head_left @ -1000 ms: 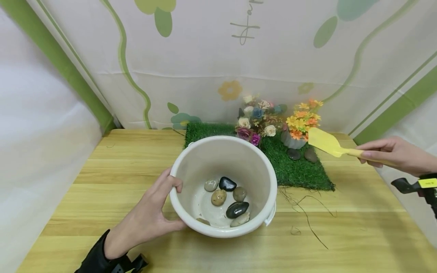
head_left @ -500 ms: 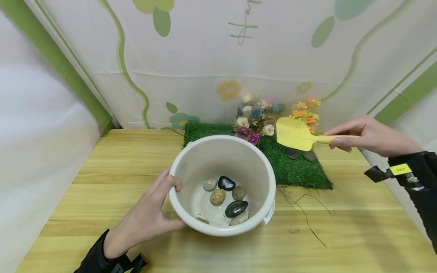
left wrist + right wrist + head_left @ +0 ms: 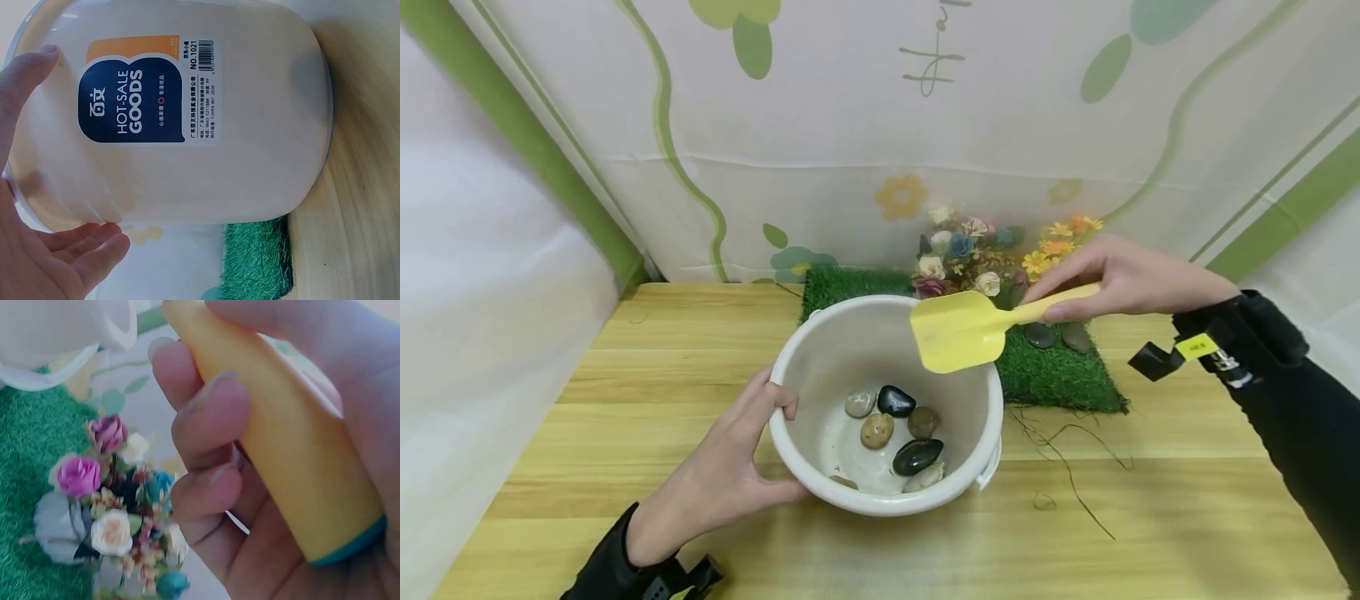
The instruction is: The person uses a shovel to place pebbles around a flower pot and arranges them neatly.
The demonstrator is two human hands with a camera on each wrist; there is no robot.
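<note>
My left hand (image 3: 730,467) grips the left rim of a white plastic bucket (image 3: 887,504), with fingertips over the edge and thumb along the outer wall. In the left wrist view the bucket's side carries a dark label (image 3: 134,100). Several stones lie on the bucket floor, among them a black stone (image 3: 917,457) and a tan stone (image 3: 877,431). A yellow toy shovel (image 3: 958,333) is held by its handle in my right hand (image 3: 1127,279), its blade over the bucket's far right rim. The right wrist view shows fingers curled round the yellow handle (image 3: 275,437).
Behind the bucket an artificial grass mat (image 3: 1060,375) bears a bunch of mixed flowers (image 3: 958,250), orange and yellow flowers (image 3: 1060,242) and two dark stones (image 3: 1039,335). Thin dry strands (image 3: 1075,483) lie on the wooden table (image 3: 647,392). A printed curtain (image 3: 820,108) hangs behind.
My right hand has moved left with the yellow shovel, from beside the orange flowers to the bucket's rim. My left hand keeps its grip on the bucket.
</note>
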